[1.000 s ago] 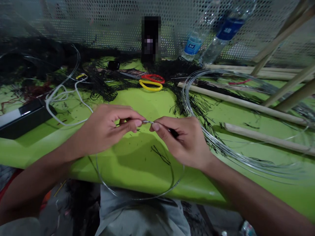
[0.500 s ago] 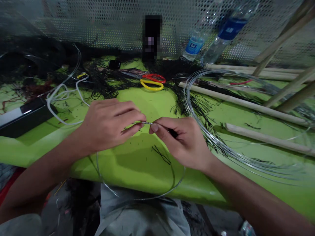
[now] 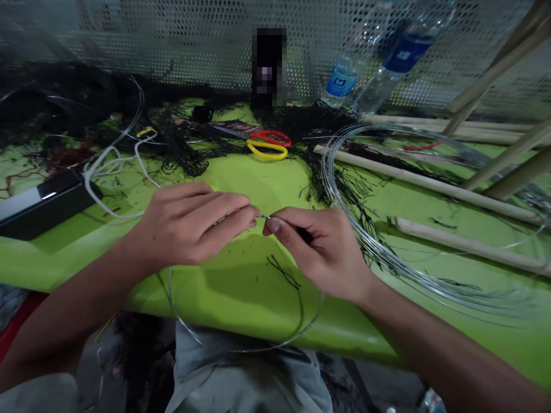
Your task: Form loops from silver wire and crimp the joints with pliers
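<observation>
A loop of thin silvery wire (image 3: 275, 346) hangs from my two hands over the table's front edge. My left hand (image 3: 193, 223) is closed on the wire, its fingertips pinched together at a short twisted stretch (image 3: 262, 216) of it. Just right of that, my right hand (image 3: 318, 244) pinches the wire between thumb and forefinger. Only a small gap parts the fingertips of the two hands, and the twist shows in it. The wire inside each grip is hidden by the fingers.
Scissors (image 3: 267, 150) with red and yellow handles lie behind my hands among black threads. A large wire coil (image 3: 340, 192) and wooden sticks (image 3: 430, 178) are at right. Two water bottles (image 3: 342, 80) lean at the back. White cord (image 3: 90, 178) and a black box (image 3: 47, 203) are left.
My left fingers have closed further over the twisted part of the wire, covering more of it. The right hand keeps its pinch almost in place.
</observation>
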### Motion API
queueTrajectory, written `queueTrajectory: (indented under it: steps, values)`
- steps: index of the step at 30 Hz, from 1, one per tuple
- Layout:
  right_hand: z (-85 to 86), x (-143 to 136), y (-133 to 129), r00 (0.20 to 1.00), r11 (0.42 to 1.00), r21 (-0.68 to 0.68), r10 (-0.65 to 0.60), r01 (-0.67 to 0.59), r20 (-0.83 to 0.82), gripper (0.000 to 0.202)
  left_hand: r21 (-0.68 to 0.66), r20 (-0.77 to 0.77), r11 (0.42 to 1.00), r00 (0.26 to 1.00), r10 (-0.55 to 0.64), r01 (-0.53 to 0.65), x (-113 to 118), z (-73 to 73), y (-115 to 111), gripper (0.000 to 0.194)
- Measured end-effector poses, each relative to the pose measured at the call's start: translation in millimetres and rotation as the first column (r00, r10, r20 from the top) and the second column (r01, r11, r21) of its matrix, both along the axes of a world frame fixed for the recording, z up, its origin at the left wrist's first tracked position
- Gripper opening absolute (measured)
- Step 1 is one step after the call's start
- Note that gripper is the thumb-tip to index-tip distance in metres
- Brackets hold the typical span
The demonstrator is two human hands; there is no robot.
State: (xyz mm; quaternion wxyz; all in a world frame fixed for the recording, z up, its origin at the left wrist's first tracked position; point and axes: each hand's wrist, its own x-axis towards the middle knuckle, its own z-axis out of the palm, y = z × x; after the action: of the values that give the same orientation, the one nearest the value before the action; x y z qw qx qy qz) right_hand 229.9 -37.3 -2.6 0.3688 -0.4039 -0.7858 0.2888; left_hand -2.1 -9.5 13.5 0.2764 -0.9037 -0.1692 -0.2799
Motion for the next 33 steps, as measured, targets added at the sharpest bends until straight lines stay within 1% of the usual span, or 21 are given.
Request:
queueTrajectory:
  steps: [2,3,5,7,8,10,12,13,15,18,20,22,23,25,26,27,28,29,30,32,33]
  values:
    - [-0.1,0,0,1.0,1.0,-0.002,0.004,-0.004,-0.006,0.031,-0.005,-0.038,1.0,0.999,0.005,-0.006,-2,-0.5,0,0.008]
    - [0.0,0,0,1.0,1.0,-0.003,0.004,-0.004,-0.008,0.031,-0.03,-0.053,0.999,0.998,0.02,-0.022,-2,-0.7,-1,0.01]
    - [0.3,0,0,1.0,1.0,-0.009,-0.003,0.003,-0.003,0.032,-0.115,-0.075,0.992,0.996,0.051,-0.059,-3,-1.0,-1,0.014]
    - [0.6,-1,0,1.0,1.0,-0.014,-0.015,0.015,0.008,0.032,-0.181,-0.061,0.981,0.996,0.058,-0.068,-3,-1.6,0,0.016]
    - [0.6,-1,0,1.0,1.0,-0.01,-0.02,0.02,0.014,0.032,-0.186,-0.046,0.981,0.998,0.048,-0.056,-2,-2.1,0,0.016]
    - [0.4,-1,0,0.999,1.0,0.005,-0.028,0.028,0.026,0.032,-0.149,-0.016,0.989,1.0,0.02,-0.023,-1,-3.9,1,0.014]
    - [0.0,-1,0,0.999,0.999,0.028,-0.025,0.025,0.028,0.033,-0.131,0.009,0.991,1.0,0.021,-0.02,0,-6.0,0,0.011]
    - [-0.2,0,0,0.999,0.999,0.038,-0.024,0.023,0.03,0.034,-0.149,0.02,0.988,0.999,0.034,-0.031,0,-6.8,-1,0.01]
    - [-0.6,1,0,0.999,0.998,0.057,-0.021,0.019,0.038,0.034,-0.231,0.058,0.971,0.995,0.075,-0.06,2,-7.5,-2,0.008]
    - [-1.8,3,2,0.998,0.996,0.085,-0.019,0.014,0.059,0.034,-0.395,0.108,0.916,0.987,0.119,-0.067,6,-6.9,-2,0.013]
    - [-3.0,3,4,0.996,0.997,0.071,-0.019,0.013,0.087,0.033,-0.53,0.123,0.847,0.984,0.129,-0.045,9,-7.1,2,0.015]
    - [-4.3,4,9,0.99,1.0,0.019,-0.015,0.013,0.139,0.034,-0.677,0.13,0.736,0.979,0.158,-0.029,10,-8.4,8,0.016]
    - [-4.9,5,11,0.986,1.0,-0.01,-0.012,0.014,0.169,0.035,-0.748,0.13,0.663,0.973,0.189,-0.029,10,-9.4,11,0.017]
    - [-5.8,7,18,0.975,0.999,-0.049,-0.008,0.019,0.222,0.039,-0.889,0.091,0.457,0.966,0.242,-0.031,8,-11.5,18,0.021]
    - [-6.3,9,22,0.971,0.998,-0.053,-0.008,0.021,0.24,0.04,-0.936,0.077,0.35,0.967,0.244,-0.014,6,-12.2,22,0.027]
    - [-6.8,12,26,0.969,0.998,-0.047,-0.018,0.03,0.248,0.039,-0.964,0.083,0.267,0.967,0.241,0.016,4,-12.4,25,0.034]
    - [-7.4,15,30,0.968,0.998,-0.034,-0.038,0.048,0.248,0.038,-0.973,0.118,0.224,0.963,0.244,0.062,0,-12.1,29,0.039]
    - [-8.2,19,34,0.967,0.997,-0.014,-0.073,0.078,0.243,0.036,-0.969,0.168,0.219,0.953,0.252,0.113,-4,-11.0,32,0.042]
    - [-9.3,23,39,0.96,0.992,0.012,-0.128,0.128,0.248,0.035,-0.953,0.235,0.255,0.932,0.275,0.165,-9,-9.2,36,0.042]
    - [-12.2,30,47,0.915,0.97,0.081,-0.242,0.227,0.322,0.037,-0.885,0.401,0.378,0.859,0.32,0.272,-20,-4.0,42,0.041]
    - [-14.0,32,51,0.879,0.957,0.119,-0.29,0.265,0.379,0.037,-0.839,0.475,0.452,0.812,0.339,0.302,-26,-1.0,45,0.041]
